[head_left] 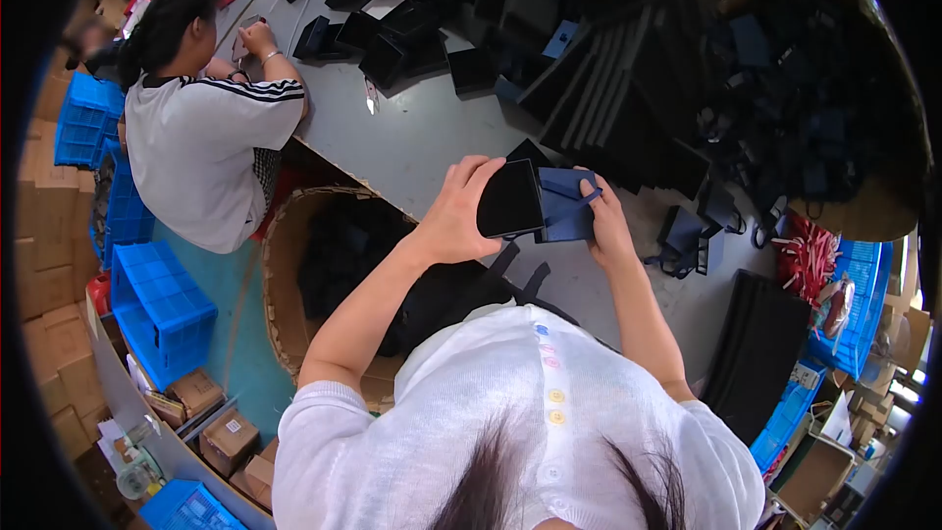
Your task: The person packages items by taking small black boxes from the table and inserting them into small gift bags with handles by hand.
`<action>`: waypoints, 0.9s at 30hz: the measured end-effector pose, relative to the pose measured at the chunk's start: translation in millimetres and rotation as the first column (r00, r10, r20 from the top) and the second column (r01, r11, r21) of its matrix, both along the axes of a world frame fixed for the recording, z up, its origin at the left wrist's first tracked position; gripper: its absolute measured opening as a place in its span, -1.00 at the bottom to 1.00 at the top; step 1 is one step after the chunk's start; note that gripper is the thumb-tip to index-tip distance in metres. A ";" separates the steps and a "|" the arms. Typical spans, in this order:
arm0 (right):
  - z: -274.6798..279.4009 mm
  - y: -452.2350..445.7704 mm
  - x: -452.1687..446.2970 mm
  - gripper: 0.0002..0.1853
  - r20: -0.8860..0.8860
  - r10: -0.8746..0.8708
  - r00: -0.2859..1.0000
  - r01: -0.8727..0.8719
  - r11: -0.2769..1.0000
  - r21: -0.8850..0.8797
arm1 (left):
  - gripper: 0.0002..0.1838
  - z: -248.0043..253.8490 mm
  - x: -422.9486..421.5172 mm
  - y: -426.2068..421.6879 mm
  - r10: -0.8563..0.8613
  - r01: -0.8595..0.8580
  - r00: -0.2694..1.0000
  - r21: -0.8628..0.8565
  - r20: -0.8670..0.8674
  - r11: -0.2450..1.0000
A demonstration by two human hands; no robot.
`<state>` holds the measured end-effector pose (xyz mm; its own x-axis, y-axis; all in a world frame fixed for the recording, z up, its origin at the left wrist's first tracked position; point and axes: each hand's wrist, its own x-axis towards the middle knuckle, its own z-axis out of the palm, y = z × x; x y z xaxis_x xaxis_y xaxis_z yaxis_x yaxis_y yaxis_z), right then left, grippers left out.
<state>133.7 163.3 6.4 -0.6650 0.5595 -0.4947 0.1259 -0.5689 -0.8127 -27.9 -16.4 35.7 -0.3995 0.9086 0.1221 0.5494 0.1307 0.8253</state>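
My left hand (453,214) is closed around the edges of a small black box (510,200), its dark flat face turned up. In my right hand (610,228) is a small navy-blue gift bag (566,206) with a ribbon handle, pinched at its right side. Box and bag meet edge to edge over the table (432,142); whether the box's edge is inside the bag I cannot tell. Just beyond them stands a row of dark flat panels (613,79). To the right lie several more small blue bags (682,233) with ribbons.
Dark boxes (397,49) are piled across the far table. A large carton (873,206) of dark bags stands at the right, another carton (278,280) below the table edge. A co-worker (201,137) sits at the left near blue crates (162,309). Red ribbons (807,260) lie at the right.
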 end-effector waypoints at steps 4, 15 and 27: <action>-3.3 -3.3 9.8 -0.63 0.076 0.027 0.997 -0.033 0.997 0.076 | -0.04 -0.2 13.0 -0.3 -0.125 0.116 0.990 -0.130 -0.058 0.985; -15.7 -70.7 12.0 -0.60 0.077 0.062 0.995 -0.093 0.861 0.500 | -0.21 -27.5 56.8 15.9 0.098 -0.148 0.952 0.156 0.291 0.977; -122.2 210.1 238.9 0.22 0.747 -0.650 0.139 -0.298 0.692 0.657 | -0.41 -47.8 -36.0 -165.0 0.252 -0.418 0.896 -0.505 -0.365 0.755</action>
<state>372.6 373.4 -115.8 0.2079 0.9748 -0.0812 0.9545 -0.2203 -0.2010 -63.9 -181.3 -12.1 -0.7195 0.6596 -0.2173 0.5606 0.7363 0.3789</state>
